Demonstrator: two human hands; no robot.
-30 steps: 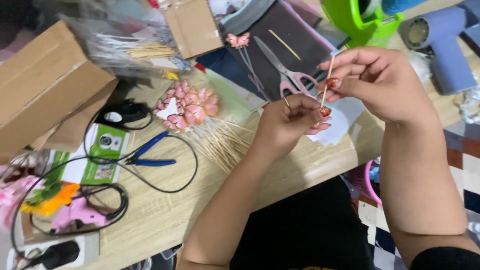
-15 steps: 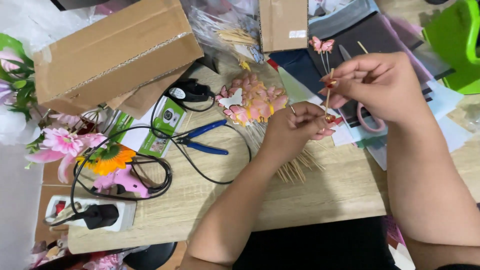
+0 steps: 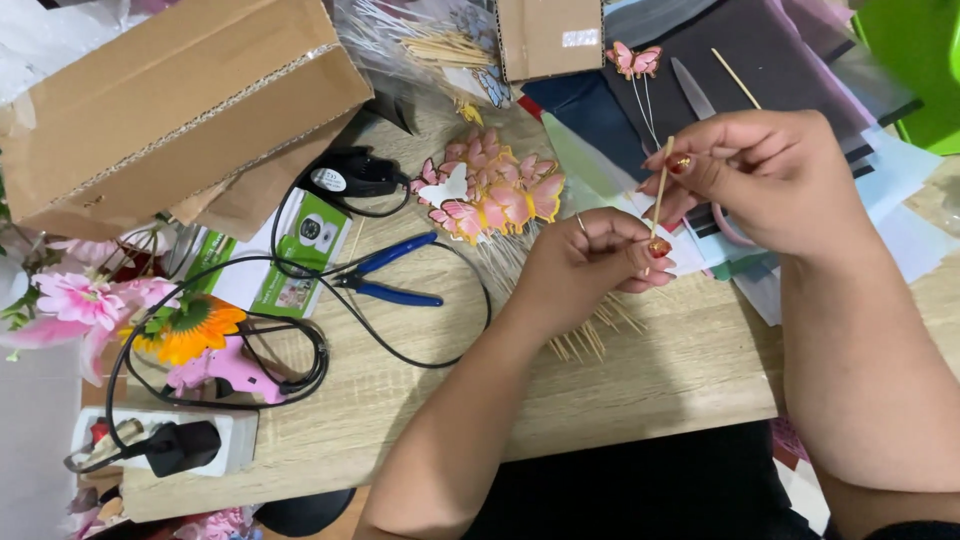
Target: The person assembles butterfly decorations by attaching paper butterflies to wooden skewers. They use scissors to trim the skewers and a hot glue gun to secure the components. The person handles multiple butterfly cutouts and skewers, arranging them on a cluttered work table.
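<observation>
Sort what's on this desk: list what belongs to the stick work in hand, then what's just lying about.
In use: left hand, right hand, wooden stick, spare sticks, paper butterflies.

Lying about: blue pliers, pink glue gun, cardboard box, power strip, artificial flowers.

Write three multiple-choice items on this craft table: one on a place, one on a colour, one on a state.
1. Where do the pliers lie?
A. On the cardboard box
B. On the table, left of the left hand
C. In the right hand

2. What colour are the pliers' handles?
A. Blue
B. Red
C. Yellow

3. What is the state of the wooden skewer?
A. Lying flat
B. Snapped in two
C. Pinched upright between both hands

Key: 1 B, they rest left of the left hand. 2 A, both handles show blue. 3 C, the right hand pinches its top, the left hand its bottom.
</observation>
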